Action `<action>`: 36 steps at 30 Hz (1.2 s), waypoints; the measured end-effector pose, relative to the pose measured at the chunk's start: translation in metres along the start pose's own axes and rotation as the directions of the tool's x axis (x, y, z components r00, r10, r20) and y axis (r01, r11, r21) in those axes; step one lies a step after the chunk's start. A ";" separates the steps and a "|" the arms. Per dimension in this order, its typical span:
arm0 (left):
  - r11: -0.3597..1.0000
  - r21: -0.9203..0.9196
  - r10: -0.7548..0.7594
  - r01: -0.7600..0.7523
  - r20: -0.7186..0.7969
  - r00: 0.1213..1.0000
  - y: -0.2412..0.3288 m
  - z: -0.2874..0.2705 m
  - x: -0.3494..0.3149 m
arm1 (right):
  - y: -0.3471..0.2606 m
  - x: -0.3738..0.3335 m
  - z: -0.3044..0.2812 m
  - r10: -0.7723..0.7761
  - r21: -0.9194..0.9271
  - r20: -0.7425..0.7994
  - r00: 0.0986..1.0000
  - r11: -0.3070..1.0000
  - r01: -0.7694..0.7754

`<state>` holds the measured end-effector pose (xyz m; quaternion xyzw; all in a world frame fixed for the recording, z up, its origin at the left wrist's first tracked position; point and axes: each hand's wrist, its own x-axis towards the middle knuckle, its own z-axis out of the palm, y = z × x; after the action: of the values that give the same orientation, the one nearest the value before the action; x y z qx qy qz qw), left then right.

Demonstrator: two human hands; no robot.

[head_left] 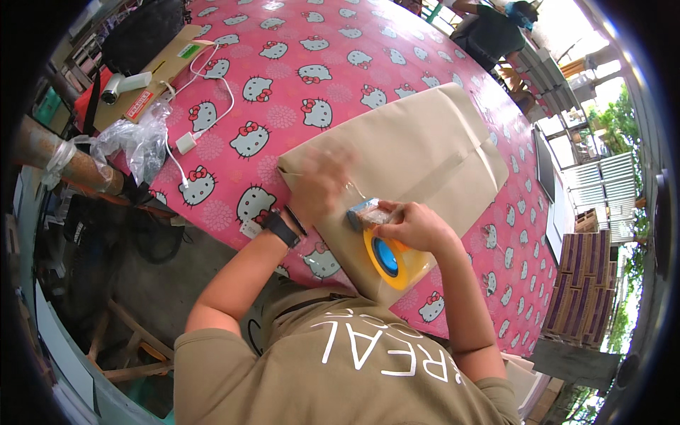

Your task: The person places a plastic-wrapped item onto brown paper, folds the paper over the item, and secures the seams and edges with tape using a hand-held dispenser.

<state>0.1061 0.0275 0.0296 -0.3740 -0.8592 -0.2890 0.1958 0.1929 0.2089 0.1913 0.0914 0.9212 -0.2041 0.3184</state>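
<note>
A large flat package wrapped in brown paper (425,142) lies on the table in front of me, with a strip of clear tape running across its right part. My right hand (418,227) is closed round a tape dispenser (365,214), which carries a yellow roll with a blue core. The dispenser is over the near part of the package. My left hand (324,185) is smeared by motion at the package's left edge, so its fingers cannot be made out. A short piece of clear tape seems to stretch between that hand and the dispenser.
The table has a pink patterned cover (283,78). At its left lie a white charger with cable (186,142), crumpled clear plastic (138,145) and a cardboard piece (166,67). Another person (492,35) stands beyond the far right edge. Stacked boxes (581,283) stand at the right.
</note>
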 end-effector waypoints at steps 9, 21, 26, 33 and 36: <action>0.676 0.670 -0.383 0.308 -0.038 0.923 -0.029 -0.018 0.021 | 0.008 0.010 0.003 -0.134 -0.069 -0.064 0.989 0.989 0.129; 0.888 0.334 -0.408 0.316 0.254 0.877 0.047 0.002 -0.006 | 0.025 -0.024 0.014 -0.008 -0.224 0.321 0.947 0.971 0.084; 0.878 0.377 -0.351 0.296 0.087 0.932 0.056 0.014 -0.018 | 0.075 -0.048 0.029 0.185 -0.420 0.572 0.799 0.903 0.092; 0.995 0.000 -0.093 0.101 0.397 0.913 0.153 0.096 -0.035 | 0.043 0.020 0.036 0.307 -0.590 0.736 0.603 0.728 0.349; 0.978 0.006 -0.196 0.209 0.377 0.905 0.165 0.070 -0.049 | 0.063 -0.003 0.037 0.088 -0.529 0.536 0.840 0.810 0.253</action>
<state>0.2541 0.1379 0.0068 -0.3344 -0.9098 -0.2458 -0.0099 0.2350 0.2497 0.1466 -0.1127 0.8152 0.0552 0.5654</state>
